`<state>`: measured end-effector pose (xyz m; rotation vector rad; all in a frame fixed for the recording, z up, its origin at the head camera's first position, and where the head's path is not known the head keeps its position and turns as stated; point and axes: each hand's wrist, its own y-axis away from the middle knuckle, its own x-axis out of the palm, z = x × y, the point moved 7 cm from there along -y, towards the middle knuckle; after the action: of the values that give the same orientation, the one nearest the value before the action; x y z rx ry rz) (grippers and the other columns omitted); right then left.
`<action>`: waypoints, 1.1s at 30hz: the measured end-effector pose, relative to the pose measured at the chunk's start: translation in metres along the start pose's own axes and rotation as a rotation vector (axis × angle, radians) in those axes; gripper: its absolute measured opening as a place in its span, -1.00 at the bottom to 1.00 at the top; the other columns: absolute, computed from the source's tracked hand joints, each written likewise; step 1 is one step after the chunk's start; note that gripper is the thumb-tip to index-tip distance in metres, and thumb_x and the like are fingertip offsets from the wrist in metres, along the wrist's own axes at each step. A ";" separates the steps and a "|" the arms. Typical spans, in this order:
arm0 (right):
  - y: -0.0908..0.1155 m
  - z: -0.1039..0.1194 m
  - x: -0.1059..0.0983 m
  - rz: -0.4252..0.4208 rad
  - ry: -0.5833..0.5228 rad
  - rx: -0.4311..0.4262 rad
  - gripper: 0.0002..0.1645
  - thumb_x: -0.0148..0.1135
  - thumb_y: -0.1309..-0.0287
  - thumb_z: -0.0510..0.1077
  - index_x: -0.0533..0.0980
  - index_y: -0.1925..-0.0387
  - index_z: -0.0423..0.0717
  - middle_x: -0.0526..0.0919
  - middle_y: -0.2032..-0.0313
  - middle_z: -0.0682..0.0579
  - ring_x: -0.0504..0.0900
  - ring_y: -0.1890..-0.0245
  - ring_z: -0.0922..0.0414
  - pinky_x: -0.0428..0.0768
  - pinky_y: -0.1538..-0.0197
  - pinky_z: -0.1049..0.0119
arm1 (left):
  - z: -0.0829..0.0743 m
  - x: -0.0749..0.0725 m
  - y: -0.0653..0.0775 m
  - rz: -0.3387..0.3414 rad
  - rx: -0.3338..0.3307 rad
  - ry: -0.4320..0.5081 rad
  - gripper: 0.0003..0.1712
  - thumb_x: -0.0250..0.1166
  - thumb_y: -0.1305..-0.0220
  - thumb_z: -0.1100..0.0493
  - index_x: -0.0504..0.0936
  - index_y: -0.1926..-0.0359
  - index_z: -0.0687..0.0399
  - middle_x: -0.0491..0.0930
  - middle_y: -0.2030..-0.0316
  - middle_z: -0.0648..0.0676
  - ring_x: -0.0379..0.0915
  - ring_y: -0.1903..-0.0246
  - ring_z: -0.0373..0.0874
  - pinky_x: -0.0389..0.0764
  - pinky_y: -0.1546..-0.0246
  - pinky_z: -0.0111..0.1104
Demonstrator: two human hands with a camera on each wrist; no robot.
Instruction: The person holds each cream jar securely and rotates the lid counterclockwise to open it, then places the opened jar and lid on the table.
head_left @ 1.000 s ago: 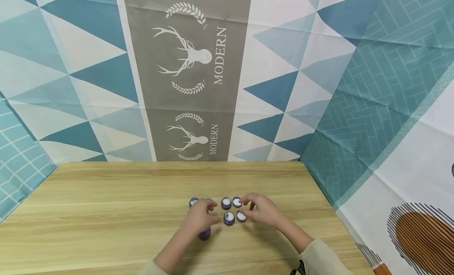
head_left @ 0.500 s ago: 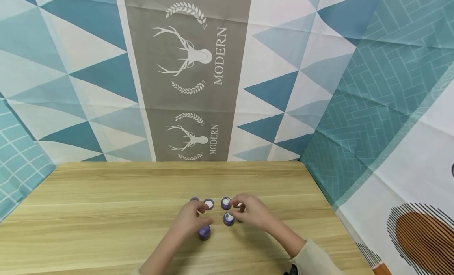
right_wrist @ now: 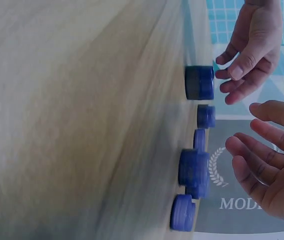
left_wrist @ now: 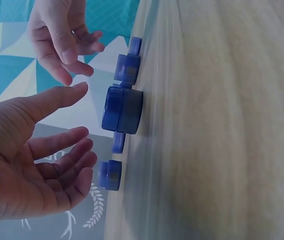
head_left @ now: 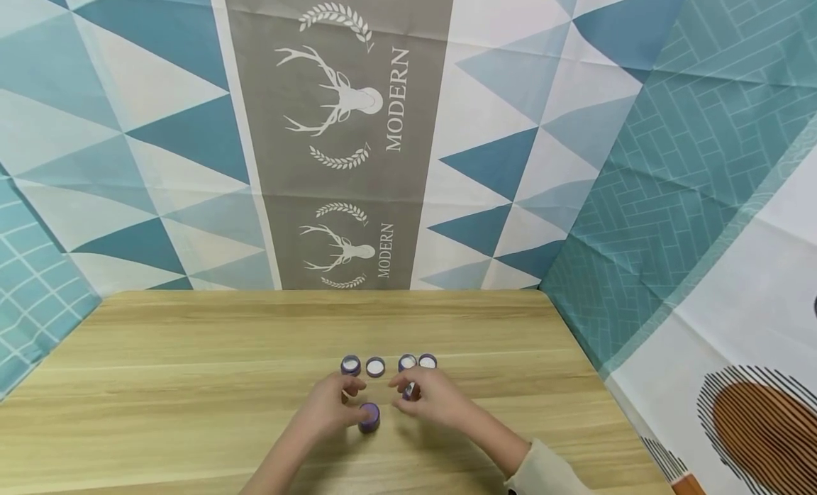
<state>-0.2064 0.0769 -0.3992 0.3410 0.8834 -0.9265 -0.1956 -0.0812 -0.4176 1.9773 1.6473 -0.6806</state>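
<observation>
My left hand (head_left: 328, 406) hovers, fingers loosely bent and holding nothing, beside a lidded purple jar (head_left: 369, 418). In the left wrist view its fingertips (left_wrist: 82, 90) point at that jar (left_wrist: 123, 110) with a gap between. Over the right-hand group my right hand (head_left: 437, 397) hangs, also holding nothing, thumb and fingers spread around an uncovered jar (head_left: 409, 392) that it partly covers. From the right wrist view, this jar (right_wrist: 193, 167) stands apart from the fingers. A purple lid (right_wrist: 182, 212) lies near it, hidden under the right hand in the head view.
Farther back on the wooden table (head_left: 223, 374) stand two open jars with white contents, a left one (head_left: 350, 365) and a right one (head_left: 407, 361). Beside them lie upturned lids, one in the middle (head_left: 375, 367) and one at right (head_left: 428, 361). A patterned cloth (head_left: 345, 126) hangs behind.
Both hands have moved left. The left hand has also come nearer, uncovering the back left jar and lid; the right hand now covers the near right lid and part of its jar. The jars stay put.
</observation>
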 end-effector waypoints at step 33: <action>-0.008 -0.001 0.038 0.047 -0.002 0.023 -0.66 0.33 -0.02 -0.15 0.58 0.09 -0.02 0.68 0.32 0.18 0.51 0.43 0.47 0.49 0.34 0.60 | 0.006 0.020 0.002 0.099 0.105 0.006 -0.61 0.47 0.33 0.36 0.63 0.32 0.20 0.55 0.47 0.00 0.40 0.43 -0.18 0.43 0.38 -0.35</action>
<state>-0.2019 0.0520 -0.4284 0.3785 0.8599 -0.8943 -0.1911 -0.0708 -0.4350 2.1210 1.5335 -0.7386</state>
